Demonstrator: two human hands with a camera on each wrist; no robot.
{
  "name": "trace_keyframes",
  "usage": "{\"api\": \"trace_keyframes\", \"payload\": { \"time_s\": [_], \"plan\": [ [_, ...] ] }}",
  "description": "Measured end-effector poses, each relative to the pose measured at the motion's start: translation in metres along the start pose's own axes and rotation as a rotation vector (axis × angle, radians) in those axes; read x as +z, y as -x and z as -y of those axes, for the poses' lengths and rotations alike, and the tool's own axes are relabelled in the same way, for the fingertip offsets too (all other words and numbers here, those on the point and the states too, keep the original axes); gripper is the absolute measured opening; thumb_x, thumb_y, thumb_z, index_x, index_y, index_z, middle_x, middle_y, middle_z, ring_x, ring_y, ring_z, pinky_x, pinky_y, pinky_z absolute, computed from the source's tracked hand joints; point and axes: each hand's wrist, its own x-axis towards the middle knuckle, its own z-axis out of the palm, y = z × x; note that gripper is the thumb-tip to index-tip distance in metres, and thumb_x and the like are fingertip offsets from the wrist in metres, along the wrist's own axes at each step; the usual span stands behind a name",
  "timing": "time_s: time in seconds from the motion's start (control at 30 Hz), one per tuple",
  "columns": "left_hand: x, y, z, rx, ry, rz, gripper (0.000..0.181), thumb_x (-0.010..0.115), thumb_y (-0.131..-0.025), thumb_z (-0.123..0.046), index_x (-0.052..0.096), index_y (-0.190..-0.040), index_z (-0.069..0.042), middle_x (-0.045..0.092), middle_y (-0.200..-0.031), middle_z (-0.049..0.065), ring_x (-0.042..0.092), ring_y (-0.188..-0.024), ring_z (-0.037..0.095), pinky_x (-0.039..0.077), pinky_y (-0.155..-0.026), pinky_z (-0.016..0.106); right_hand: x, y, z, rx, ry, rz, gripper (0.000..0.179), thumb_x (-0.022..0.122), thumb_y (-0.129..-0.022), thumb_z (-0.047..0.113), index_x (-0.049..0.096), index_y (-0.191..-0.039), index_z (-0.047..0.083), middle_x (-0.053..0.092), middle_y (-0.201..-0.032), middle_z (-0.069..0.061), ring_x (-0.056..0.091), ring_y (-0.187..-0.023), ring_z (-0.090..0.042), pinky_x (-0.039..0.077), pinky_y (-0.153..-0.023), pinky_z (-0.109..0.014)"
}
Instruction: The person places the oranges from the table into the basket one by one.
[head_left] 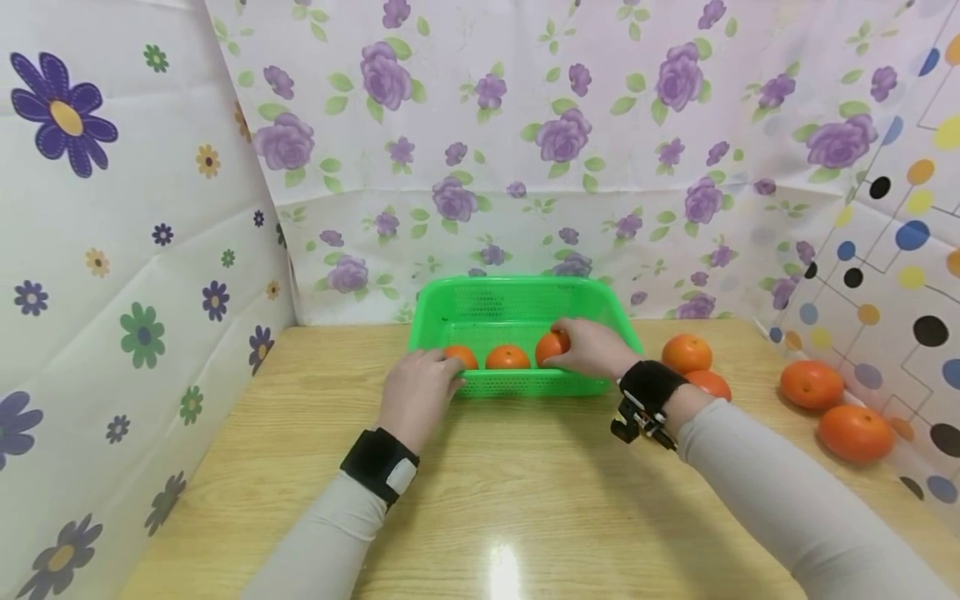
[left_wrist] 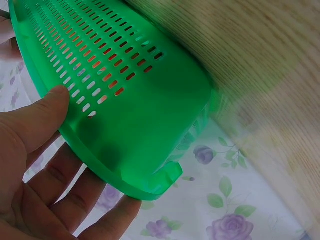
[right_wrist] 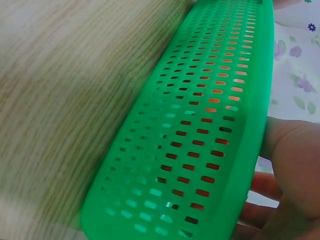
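A green plastic basket with slotted walls stands at the middle of the table's far side. My left hand grips its near rim at the left corner; in the left wrist view the thumb lies on the outer wall and the fingers reach past the rim. Inside, along the near wall, sit an orange beside the left hand and a middle orange. My right hand reaches over the near rim at the right and holds a third orange low in the basket. Its fingertips are partly hidden behind that fruit.
Right of the basket lie two oranges, the nearer one partly behind the right wrist. Two more oranges rest by the dotted right-hand sheet. Flowered sheets hang behind and left of the wooden table.
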Motion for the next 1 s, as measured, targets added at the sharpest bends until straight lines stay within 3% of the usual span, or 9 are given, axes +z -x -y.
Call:
{"api": "trace_keyframes", "payload": {
  "time_s": [0.43, 1.0],
  "plan": [
    [0.000, 0.000, 0.000, 0.003, -0.007, -0.006, 0.017, 0.082, -0.080, -0.025, 0.074, -0.094, -0.019, 0.068, -0.086, -0.003, 0.059, -0.073, 0.019, 0.046, -0.068, 0.031, -0.006, -0.006, 0.003, 0.013, 0.005, 0.138, 0.066, 0.073, -0.087, 0.040, 0.057, -0.136, -0.001, 0.063, -0.125, -0.014, 0.061, -0.105, -0.026, 0.048, -0.086, -0.039],
    [0.002, 0.001, 0.002, 0.004, 0.010, -0.019, 0.018, 0.083, -0.079, -0.025, 0.075, -0.094, -0.017, 0.067, -0.085, -0.001, 0.058, -0.073, 0.020, 0.046, -0.069, 0.032, -0.001, -0.017, -0.004, -0.011, -0.007, 0.232, 0.051, 0.069, -0.092, 0.037, 0.063, -0.128, 0.001, 0.065, -0.121, -0.011, 0.060, -0.107, -0.024, 0.047, -0.090, -0.038]
  ]
}}
